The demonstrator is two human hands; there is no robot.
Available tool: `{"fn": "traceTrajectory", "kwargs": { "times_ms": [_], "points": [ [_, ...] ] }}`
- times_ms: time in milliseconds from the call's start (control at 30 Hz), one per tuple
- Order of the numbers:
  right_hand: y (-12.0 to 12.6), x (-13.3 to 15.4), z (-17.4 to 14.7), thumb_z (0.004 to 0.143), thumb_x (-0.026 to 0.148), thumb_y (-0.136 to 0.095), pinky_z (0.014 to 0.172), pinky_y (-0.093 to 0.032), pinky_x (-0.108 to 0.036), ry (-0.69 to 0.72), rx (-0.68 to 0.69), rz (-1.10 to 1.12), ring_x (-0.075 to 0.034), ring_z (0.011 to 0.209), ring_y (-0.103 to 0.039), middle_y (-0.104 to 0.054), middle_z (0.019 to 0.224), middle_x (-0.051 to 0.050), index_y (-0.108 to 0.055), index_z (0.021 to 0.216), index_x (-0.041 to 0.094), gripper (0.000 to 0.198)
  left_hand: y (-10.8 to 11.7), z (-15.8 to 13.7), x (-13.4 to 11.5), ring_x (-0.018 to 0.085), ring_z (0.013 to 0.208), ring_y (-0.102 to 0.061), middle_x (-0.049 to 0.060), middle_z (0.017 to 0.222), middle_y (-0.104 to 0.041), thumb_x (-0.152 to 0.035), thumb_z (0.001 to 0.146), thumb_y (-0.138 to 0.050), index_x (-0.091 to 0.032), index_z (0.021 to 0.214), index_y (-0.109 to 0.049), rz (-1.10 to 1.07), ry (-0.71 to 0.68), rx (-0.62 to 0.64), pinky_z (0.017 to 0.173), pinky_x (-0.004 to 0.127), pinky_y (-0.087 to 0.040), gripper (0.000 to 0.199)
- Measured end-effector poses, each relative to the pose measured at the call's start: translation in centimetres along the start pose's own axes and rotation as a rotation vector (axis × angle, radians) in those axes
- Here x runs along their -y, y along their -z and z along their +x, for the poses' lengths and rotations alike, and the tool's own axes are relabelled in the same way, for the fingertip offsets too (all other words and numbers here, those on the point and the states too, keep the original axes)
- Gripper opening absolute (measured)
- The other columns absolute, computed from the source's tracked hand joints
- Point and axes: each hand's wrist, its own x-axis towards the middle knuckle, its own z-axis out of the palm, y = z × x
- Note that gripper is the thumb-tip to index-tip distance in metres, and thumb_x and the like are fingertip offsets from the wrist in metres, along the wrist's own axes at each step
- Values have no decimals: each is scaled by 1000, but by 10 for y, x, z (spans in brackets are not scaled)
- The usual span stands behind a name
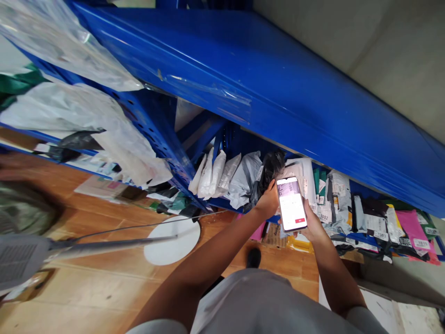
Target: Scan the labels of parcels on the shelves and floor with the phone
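Observation:
A smartphone (291, 204) with a lit screen is held upright in my right hand (314, 225), whose fingers wrap behind it. The screen shows a purplish picture on top and a red button low down. My left hand (269, 202) is closed at the phone's left edge, in front of a black plastic parcel (273, 162). Its fingertips are partly hidden by the phone, so I cannot tell what they grip. White and grey plastic parcels (245, 178) stand in a row to the left. Labelled parcels (340, 192) line the shelf to the right, some numbered.
A blue metal shelf (243, 60) spans the view above my hands. Large white plastic bags (62, 109) lie on the shelf at left. A grey stand fan (24, 255) with a round white base (170, 243) lies across the left view. The floor (114, 283) is wood-patterned.

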Motion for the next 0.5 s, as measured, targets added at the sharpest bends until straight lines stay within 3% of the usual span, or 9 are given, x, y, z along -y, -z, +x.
{"fn": "traceTrajectory", "kwargs": {
  "times_ms": [267,400,500],
  "points": [
    [-2,1,1,87,78,-55,31,-46,-22,-16,-18,0,-32,81,-80,-81,109,-18,-64,136,19,77,6,1,-1,32,152,-35,14,156,-52,-21,96,-50,-17,152,-52,-35,5,-15,129,49,-17,55],
    [0,0,0,85,74,-62,31,-49,-24,13,-16,10,-33,83,-80,-79,116,-18,-52,146,20,82,8,1,-1,32,152,-35,13,160,-48,-22,99,-49,-17,154,-48,-21,-3,-7,129,51,-20,55],
    [4,-3,-4,82,59,-74,32,-52,-25,80,-13,32,-32,83,-80,-78,122,-16,-40,154,27,86,8,0,-1,32,151,-35,12,160,-47,-20,99,-48,-18,153,-49,-5,-28,-18,129,52,-18,54]
  ]
}}
